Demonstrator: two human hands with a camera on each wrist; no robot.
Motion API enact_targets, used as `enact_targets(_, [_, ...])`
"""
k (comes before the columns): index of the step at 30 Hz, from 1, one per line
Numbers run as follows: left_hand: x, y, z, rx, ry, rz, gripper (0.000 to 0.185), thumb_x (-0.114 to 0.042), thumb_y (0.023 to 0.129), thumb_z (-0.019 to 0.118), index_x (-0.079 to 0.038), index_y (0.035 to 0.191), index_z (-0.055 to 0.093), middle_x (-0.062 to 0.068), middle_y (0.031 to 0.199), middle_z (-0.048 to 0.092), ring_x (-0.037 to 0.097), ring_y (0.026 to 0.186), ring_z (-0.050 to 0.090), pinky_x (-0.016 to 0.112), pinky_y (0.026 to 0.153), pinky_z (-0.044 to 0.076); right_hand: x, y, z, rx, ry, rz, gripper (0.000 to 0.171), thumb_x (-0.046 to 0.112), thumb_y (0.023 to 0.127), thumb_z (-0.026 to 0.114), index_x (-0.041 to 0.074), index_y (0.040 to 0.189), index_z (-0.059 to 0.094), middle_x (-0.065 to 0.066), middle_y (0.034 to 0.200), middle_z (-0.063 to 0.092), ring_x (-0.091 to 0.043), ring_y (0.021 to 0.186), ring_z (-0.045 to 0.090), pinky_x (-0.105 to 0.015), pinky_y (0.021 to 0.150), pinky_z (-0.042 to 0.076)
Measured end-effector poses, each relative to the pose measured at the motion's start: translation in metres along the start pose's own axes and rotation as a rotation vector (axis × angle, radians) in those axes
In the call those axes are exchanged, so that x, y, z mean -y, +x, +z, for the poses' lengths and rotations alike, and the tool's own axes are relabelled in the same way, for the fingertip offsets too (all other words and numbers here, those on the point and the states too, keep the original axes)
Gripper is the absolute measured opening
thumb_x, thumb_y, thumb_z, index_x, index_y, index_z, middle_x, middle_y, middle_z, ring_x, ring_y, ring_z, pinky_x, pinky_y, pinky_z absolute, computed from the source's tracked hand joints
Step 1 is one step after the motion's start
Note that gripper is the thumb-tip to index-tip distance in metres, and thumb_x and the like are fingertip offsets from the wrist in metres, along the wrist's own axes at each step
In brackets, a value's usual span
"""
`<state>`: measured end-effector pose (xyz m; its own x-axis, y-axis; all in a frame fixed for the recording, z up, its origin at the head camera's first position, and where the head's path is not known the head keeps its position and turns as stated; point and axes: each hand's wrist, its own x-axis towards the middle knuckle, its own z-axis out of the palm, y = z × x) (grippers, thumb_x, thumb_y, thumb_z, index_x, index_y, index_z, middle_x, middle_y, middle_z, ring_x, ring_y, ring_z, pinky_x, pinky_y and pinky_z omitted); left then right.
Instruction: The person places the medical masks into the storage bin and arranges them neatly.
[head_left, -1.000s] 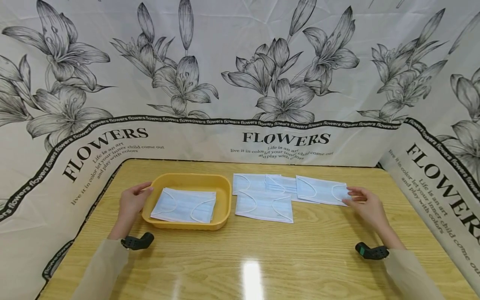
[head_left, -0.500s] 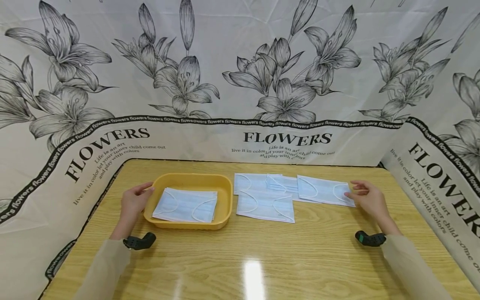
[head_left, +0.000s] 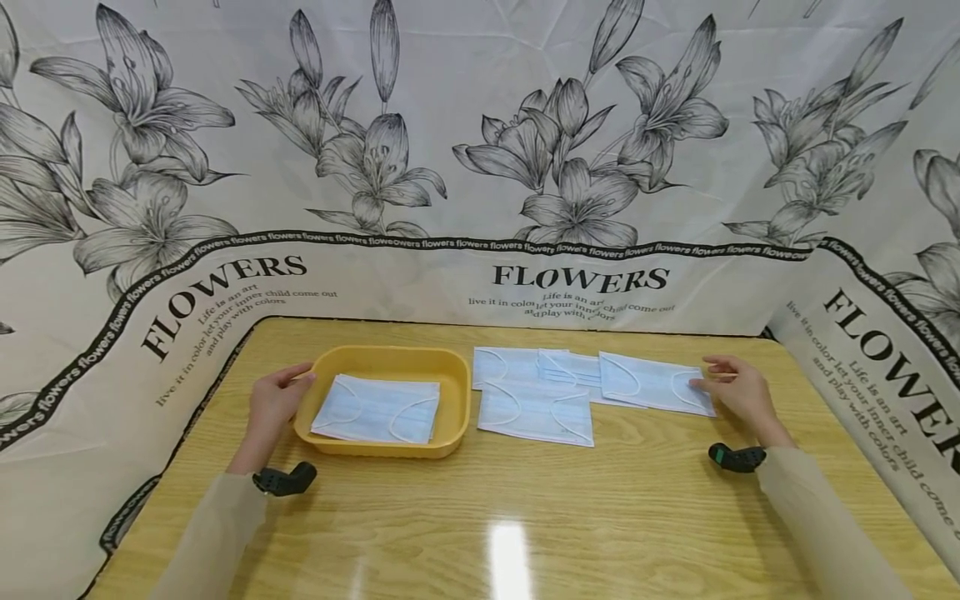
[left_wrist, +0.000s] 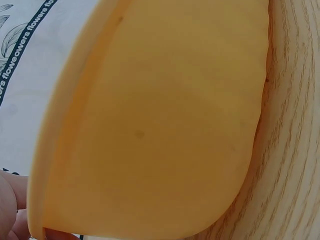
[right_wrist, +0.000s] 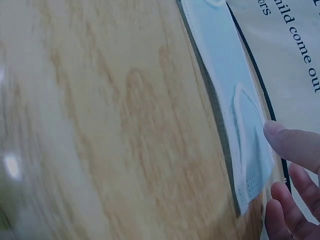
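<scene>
My left hand point(head_left: 273, 404) holds the left rim of a yellow plastic tray point(head_left: 463, 400). In the left wrist view, fingers point(left_wrist: 9, 205) show at the tray's edge. A stack of pale blue face masks point(head_left: 378, 408) with white ear loops lies inside the tray. On the right, my right hand point(head_left: 738, 392) is at the end of another face mask point(head_left: 652, 382). Its thumb overlaps that mask's short edge, and the other fingers are loosely bent and spread apart from it. In the right wrist view, the mask point(right_wrist: 222, 55) runs up from the thumb tip.
Several more masks overlap between tray and right hand, a front mask point(head_left: 534, 414) lying lowest. All rest on a wood-grain table point(head_left: 420, 525). A white cloth printed with flowers point(head_left: 420, 287) hangs along the back and sides. Each wrist wears a black camera point(head_left: 285, 481).
The right hand has eased slightly away from the mask's corner, which now shows more fully. The left hand stays on the tray rim. The whole head view has shifted slightly.
</scene>
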<state>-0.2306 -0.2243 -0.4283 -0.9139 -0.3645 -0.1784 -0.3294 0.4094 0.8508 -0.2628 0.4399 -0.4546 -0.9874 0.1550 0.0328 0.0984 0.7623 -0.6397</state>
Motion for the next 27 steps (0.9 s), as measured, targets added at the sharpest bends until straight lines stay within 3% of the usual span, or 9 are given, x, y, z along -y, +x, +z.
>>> enact_targets(6, [0.001, 0.002, -0.001, -0.003, -0.001, 0.001, 0.041, -0.028, 0.095, 0.059, -0.008, 0.131, 0.06, 0.019, 0.117, 0.064, 0.0, 0.074, 0.055, 0.016, 0.059, 0.047, -0.004, 0.005, 0.002, 0.018, 0.02, 0.015, 0.066, 0.035, 0.088, 0.07, -0.003, 0.136, 0.047, -0.031, 0.129, 0.051, -0.043, 0.111, 0.053, -0.049, 0.087, 0.046])
enact_targets(9, [0.001, 0.002, -0.001, -0.003, -0.004, 0.007, 0.041, -0.028, 0.095, 0.06, -0.007, 0.13, 0.061, 0.018, 0.113, 0.065, 0.0, 0.072, 0.055, 0.017, 0.057, 0.047, -0.007, 0.006, 0.003, 0.007, 0.01, 0.018, 0.066, 0.036, 0.087, 0.071, -0.003, 0.135, 0.049, -0.029, 0.128, 0.053, -0.017, 0.094, 0.059, -0.033, 0.082, 0.048])
enact_targets(12, [0.001, 0.002, -0.001, -0.002, -0.002, 0.015, 0.041, -0.028, 0.095, 0.061, -0.007, 0.13, 0.061, 0.018, 0.111, 0.065, 0.002, 0.072, 0.056, 0.018, 0.057, 0.047, -0.009, 0.007, 0.003, 0.009, 0.013, 0.011, 0.067, 0.036, 0.086, 0.071, -0.005, 0.134, 0.049, -0.03, 0.127, 0.054, 0.011, 0.079, 0.048, -0.017, 0.072, 0.043])
enact_targets(14, [0.001, 0.002, -0.001, -0.004, 0.001, 0.015, 0.041, -0.028, 0.095, 0.061, -0.006, 0.129, 0.061, 0.018, 0.111, 0.065, 0.002, 0.073, 0.056, 0.017, 0.058, 0.048, -0.01, 0.007, 0.003, 0.02, 0.021, 0.007, 0.068, 0.037, 0.086, 0.071, -0.006, 0.134, 0.049, -0.031, 0.127, 0.054, 0.017, 0.074, 0.042, -0.013, 0.069, 0.041])
enact_targets(17, [0.001, 0.001, 0.0, -0.01, 0.005, 0.012, 0.04, -0.028, 0.095, 0.06, -0.006, 0.129, 0.061, 0.018, 0.11, 0.065, 0.004, 0.074, 0.056, 0.017, 0.058, 0.047, -0.011, 0.01, 0.003, 0.041, 0.01, 0.001, 0.069, 0.038, 0.087, 0.071, -0.006, 0.134, 0.048, -0.032, 0.129, 0.053, 0.008, 0.081, 0.05, -0.018, 0.073, 0.044])
enact_targets(19, [0.001, 0.001, 0.0, -0.013, 0.004, 0.005, 0.04, -0.027, 0.095, 0.06, -0.007, 0.129, 0.062, 0.017, 0.108, 0.065, 0.005, 0.074, 0.056, 0.018, 0.057, 0.047, -0.012, 0.012, 0.003, 0.056, 0.003, 0.004, 0.07, 0.039, 0.087, 0.07, -0.007, 0.135, 0.047, -0.033, 0.129, 0.052, -0.01, 0.09, 0.059, -0.028, 0.079, 0.047])
enact_targets(22, [0.001, 0.002, 0.0, -0.009, 0.004, -0.002, 0.04, -0.027, 0.095, 0.059, -0.007, 0.13, 0.061, 0.014, 0.104, 0.064, 0.007, 0.072, 0.055, 0.019, 0.055, 0.046, -0.014, 0.014, 0.004, 0.073, 0.003, 0.023, 0.071, 0.039, 0.088, 0.069, -0.007, 0.137, 0.046, -0.034, 0.129, 0.052, -0.035, 0.105, 0.057, -0.042, 0.084, 0.047])
enact_targets(24, [0.001, 0.002, 0.0, -0.006, -0.003, 0.0, 0.04, -0.026, 0.096, 0.059, -0.007, 0.13, 0.061, 0.013, 0.103, 0.064, 0.007, 0.072, 0.055, 0.02, 0.054, 0.046, -0.014, 0.014, 0.004, 0.08, 0.0, 0.033, 0.071, 0.039, 0.088, 0.069, -0.007, 0.137, 0.045, -0.034, 0.127, 0.052, -0.035, 0.104, 0.057, -0.044, 0.084, 0.046])
enact_targets(27, [0.001, 0.003, 0.0, -0.007, -0.002, 0.012, 0.04, -0.026, 0.095, 0.059, -0.006, 0.129, 0.061, 0.014, 0.105, 0.064, 0.007, 0.075, 0.056, 0.018, 0.056, 0.047, -0.013, 0.015, 0.003, 0.081, -0.024, 0.026, 0.069, 0.039, 0.087, 0.069, -0.006, 0.136, 0.048, -0.03, 0.121, 0.055, -0.016, 0.09, 0.056, -0.036, 0.079, 0.045])
